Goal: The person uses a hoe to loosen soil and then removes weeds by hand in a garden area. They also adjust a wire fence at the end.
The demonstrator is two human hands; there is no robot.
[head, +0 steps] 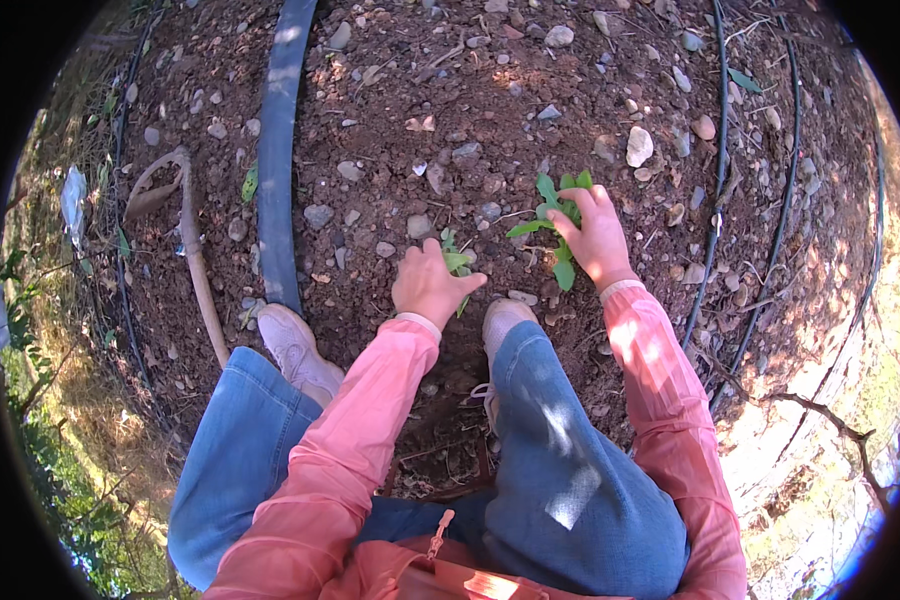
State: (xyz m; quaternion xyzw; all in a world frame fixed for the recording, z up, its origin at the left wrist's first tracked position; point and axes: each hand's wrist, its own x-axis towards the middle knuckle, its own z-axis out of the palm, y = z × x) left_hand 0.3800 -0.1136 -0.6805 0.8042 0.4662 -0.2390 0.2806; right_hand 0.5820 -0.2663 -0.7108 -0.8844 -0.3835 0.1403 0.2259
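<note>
Low over stony brown soil (390,150), my left hand (429,283) is at a small green leafy plant (457,261). Its thumb points right and the leaves show between thumb and fingers; whether it grips them cannot be told. To the right, my right hand (594,229) has its thumb and fingers at the leaves of a larger green plant with lobed leaves (564,271). The fingertips are partly among those leaves, so their hold on the plant is unclear. The roots of both plants are hidden.
A wide flat dark hose (279,150) runs left of my hands. Farther left lies a wooden-handled hand tool (195,255). Thin black drip lines (712,232) cross the right side, with a dry branch (817,405) below. My shoes (292,345) stand close to the hands. Stones, including a pale one (639,147), dot the soil.
</note>
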